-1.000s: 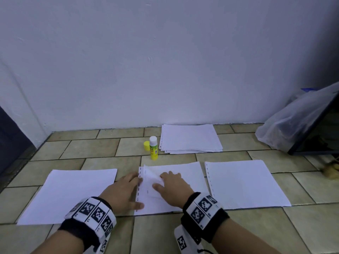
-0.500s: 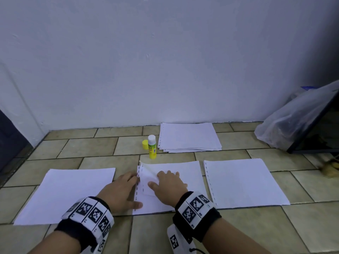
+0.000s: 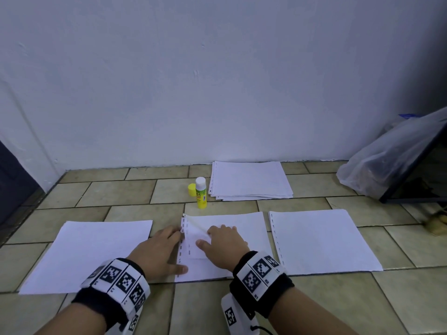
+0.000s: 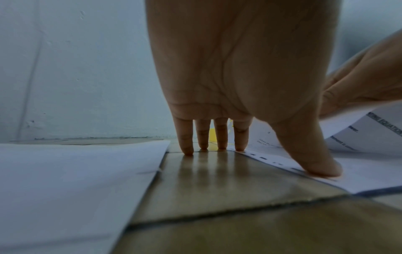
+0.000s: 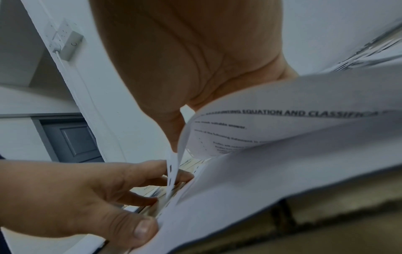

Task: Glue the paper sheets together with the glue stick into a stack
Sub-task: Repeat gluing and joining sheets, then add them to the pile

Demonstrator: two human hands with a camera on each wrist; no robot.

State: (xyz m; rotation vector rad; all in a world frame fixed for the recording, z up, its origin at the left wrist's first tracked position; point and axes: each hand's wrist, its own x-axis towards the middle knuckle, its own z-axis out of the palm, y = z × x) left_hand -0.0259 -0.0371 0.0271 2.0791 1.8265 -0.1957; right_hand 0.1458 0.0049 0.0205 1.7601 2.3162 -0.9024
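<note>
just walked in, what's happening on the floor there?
A person is working on paper sheets laid on a tiled floor. The right hand is peeling up the near-left corner of the middle sheet, printed side underneath. The left hand pins the punched edge with its thumb, fingers on the tile. The glue stick stands uncapped behind, untouched, its yellow cap beside it, next to a paper pile. Single sheets lie left and right.

- Head view: dim, even, bluish light; the wall (image 3: 217,81) darkens toward the right edge. Sharp overall, with wide-angle bending at the borders.
- Left wrist view: dim and cool; the floor tiles (image 4: 217,180) carry a dull sheen with reflections of the fingers (image 4: 222,135). Near paper soft.
- Right wrist view: dim; printed sheet (image 5: 293,130) blurred toward the right edge, its heading partly legible. Lower right corner dark.
</note>
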